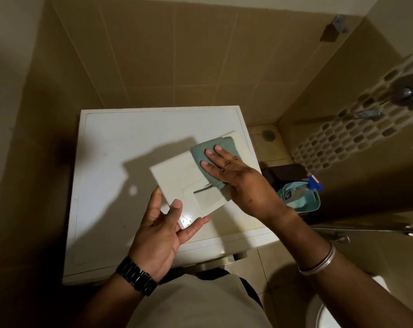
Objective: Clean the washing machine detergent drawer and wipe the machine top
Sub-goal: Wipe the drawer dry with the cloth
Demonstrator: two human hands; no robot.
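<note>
The person's torso, in a light grey shirt (196,301), fills the bottom centre of the view, with both forearms extending forward over the washing machine top (110,143). The left wrist carries a black link watch (137,276); the right wrist carries a silver bangle (319,261).

The left hand (164,230) is palm-up at the near edge of the detergent drawer (177,174). Its fingers are loosely spread and partly curled. The thumb (156,200) lies along the drawer's left near edge, one fingertip rests on the drawer's upper face, and the remaining fingers pass beneath the near corner. The hand supports the drawer in a light grip rather than a closed fist.

The right hand (236,176) is palm-down with fingers extended and nearly straight, slightly fanned. It presses a teal cloth (210,150) flat against the drawer's far right portion. Three fingertips are visible on the cloth; the thumb is hidden from view.

The drawer is a white, flat rectangular part held tilted above the machine top, right of centre, casting a shadow to its left. The machine top is white, with yellowish staining near its right edge.

On the floor to the right of the machine stands a teal basin (302,197) with a blue-capped item (314,182) at its rim. Beige tiled walls surround the machine.
</note>
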